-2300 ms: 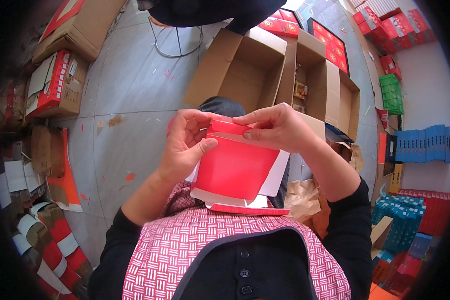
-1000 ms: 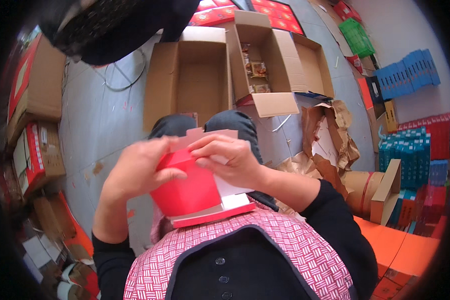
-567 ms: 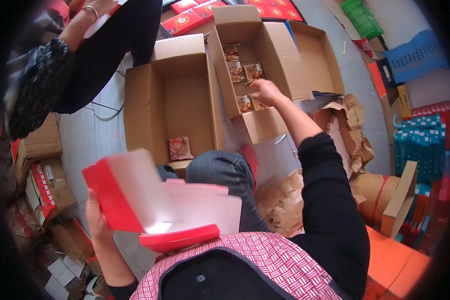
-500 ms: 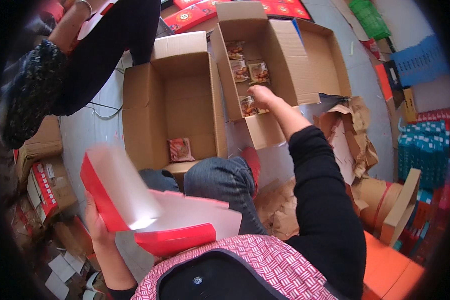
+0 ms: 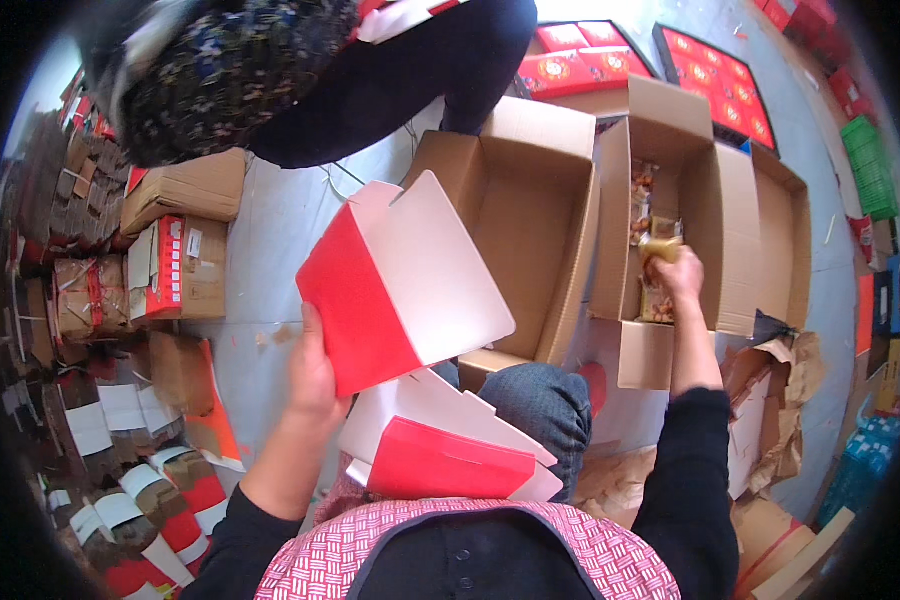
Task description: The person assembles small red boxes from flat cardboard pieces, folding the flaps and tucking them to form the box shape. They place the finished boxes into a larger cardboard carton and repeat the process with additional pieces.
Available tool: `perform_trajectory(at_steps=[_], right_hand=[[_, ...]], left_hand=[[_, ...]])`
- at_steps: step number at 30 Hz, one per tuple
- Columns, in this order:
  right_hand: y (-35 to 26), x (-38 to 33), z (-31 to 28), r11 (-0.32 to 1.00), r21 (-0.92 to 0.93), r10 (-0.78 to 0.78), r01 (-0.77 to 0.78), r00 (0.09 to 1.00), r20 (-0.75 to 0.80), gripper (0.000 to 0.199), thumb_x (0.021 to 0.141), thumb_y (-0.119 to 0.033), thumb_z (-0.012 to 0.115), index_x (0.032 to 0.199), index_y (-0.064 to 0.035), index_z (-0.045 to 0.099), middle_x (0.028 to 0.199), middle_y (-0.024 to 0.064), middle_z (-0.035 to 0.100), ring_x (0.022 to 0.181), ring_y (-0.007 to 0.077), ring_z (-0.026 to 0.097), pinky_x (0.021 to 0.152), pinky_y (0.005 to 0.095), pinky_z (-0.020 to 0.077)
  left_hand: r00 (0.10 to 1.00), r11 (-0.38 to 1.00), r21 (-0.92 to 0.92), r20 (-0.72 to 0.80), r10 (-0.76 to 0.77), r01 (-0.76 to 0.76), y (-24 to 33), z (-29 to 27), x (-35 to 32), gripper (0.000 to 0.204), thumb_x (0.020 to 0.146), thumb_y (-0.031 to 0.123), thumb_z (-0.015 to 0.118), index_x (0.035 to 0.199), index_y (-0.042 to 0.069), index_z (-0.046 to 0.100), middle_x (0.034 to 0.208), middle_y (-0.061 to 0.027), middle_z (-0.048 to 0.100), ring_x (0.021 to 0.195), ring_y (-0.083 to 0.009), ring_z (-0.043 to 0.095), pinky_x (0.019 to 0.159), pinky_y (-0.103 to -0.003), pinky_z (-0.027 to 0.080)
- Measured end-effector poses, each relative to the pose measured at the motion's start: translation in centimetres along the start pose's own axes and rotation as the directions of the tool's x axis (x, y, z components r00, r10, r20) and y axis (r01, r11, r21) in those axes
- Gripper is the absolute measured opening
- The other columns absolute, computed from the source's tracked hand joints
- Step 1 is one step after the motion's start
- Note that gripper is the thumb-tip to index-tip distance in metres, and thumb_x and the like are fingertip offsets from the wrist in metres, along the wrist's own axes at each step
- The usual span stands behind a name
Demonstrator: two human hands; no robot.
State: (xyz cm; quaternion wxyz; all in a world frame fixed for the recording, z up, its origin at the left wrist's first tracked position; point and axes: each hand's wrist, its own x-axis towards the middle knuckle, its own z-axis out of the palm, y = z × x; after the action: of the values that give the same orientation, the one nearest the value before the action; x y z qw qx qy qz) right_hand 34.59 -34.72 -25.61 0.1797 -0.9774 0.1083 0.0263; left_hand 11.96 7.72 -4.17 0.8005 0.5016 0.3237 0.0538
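red box (image 5: 395, 290) in left hand (image 5: 315, 375)

We get bright, even light, white glare upper left, bending edges, a black rim and a slightly blurred right hand (image 5: 681, 272).

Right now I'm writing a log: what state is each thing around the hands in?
Red box: open, partly folded
Gold packet: held, sealing unclear
Left hand: gripping red box
Right hand: gripping gold packet
Left carton: open
Middle carton: open, packets inside
Right carton: open
Brown paper: crumpled
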Motion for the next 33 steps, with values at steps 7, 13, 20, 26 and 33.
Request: perform_trajectory(at_steps=[7, 13, 20, 26, 33], right_hand=[[-22.4, -16.2, -24.5, 0.310, 0.820, -0.525, 0.482, 0.806, -0.275, 0.040, 0.082, -0.015, 0.068, 0.113, -0.0031, 0.046, 0.099, 0.0090, 0.060, 0.088, 0.0145, 0.060, 0.076, 0.0287, 0.0512], [-31.3, -23.4, -26.9, 0.650, 0.329, -0.718, 0.685, 0.695, -0.028, 0.051, 0.077, -0.016, 0.073, 0.115, -0.0010, 0.042, 0.088, 0.0202, 0.062, 0.082, 0.0310, 0.065, 0.071, 0.0382, 0.0507], [-33.0, -28.5, -26.1, 0.306, 0.260, -0.548, 0.916, 0.393, -0.738, 0.036, 0.087, -0.016, 0.061, 0.115, 0.0017, 0.049, 0.112, 0.0175, 0.052, 0.100, 0.0272, 0.053, 0.086, 0.0387, 0.0429], [-28.2, -35.7, -16.9, 0.119, 0.919, -0.465, 0.377, 0.838, -0.284, 0.071, 0.085, -0.014, 0.065, 0.140, -0.0042, 0.021, 0.133, 0.0129, 0.039, 0.118, 0.0211, 0.045, 0.098, 0.0342, 0.0377], [-24.0, -37.7, -15.7, 0.121, 0.905, -0.587, 0.409, 0.764, -0.267, 0.068, 0.089, -0.002, 0.055, 0.144, -0.0028, 0.016, 0.134, 0.0120, 0.040, 0.121, 0.0179, 0.044, 0.101, 0.0302, 0.0351]], left_hand=[[0.970, 0.975, -0.095, 0.125, 0.210, -0.199, -2.0, -0.9, 0.7, 0.061, 0.096, 0.050, 0.038, 0.131, 0.001, 0.042, 0.128, -0.0097, 0.052, 0.113, -0.0211, 0.054, 0.096, -0.036, 0.044], [0.937, 0.931, -0.194, 0.108, 0.332, -0.308, -0.5, -1.6, -2.6, 0.057, 0.097, 0.047, 0.036, 0.129, 0.000, 0.042, 0.125, -0.0114, 0.054, 0.110, -0.0217, 0.056, 0.094, -0.036, 0.045], [0.944, 0.830, -0.527, 0.143, 0.297, -0.181, 0.1, -2.5, -5.7, 0.055, 0.099, 0.042, 0.038, 0.132, -0.001, 0.037, 0.131, -0.0122, 0.048, 0.118, -0.0216, 0.050, 0.099, -0.035, 0.041], [0.889, 0.813, -0.549, 0.254, 0.381, -0.192, -2.4, -4.2, -8.3, 0.060, 0.096, 0.043, 0.043, 0.137, 0.002, 0.032, 0.138, -0.0112, 0.042, 0.123, -0.0215, 0.046, 0.104, -0.037, 0.037], [0.694, 0.835, -0.454, 0.493, 0.526, -0.310, -1.0, -9.1, -10.8, 0.061, 0.092, 0.023, 0.058, 0.142, 0.003, 0.028, 0.143, -0.0097, 0.036, 0.122, -0.0196, 0.046, 0.102, -0.031, 0.037]])
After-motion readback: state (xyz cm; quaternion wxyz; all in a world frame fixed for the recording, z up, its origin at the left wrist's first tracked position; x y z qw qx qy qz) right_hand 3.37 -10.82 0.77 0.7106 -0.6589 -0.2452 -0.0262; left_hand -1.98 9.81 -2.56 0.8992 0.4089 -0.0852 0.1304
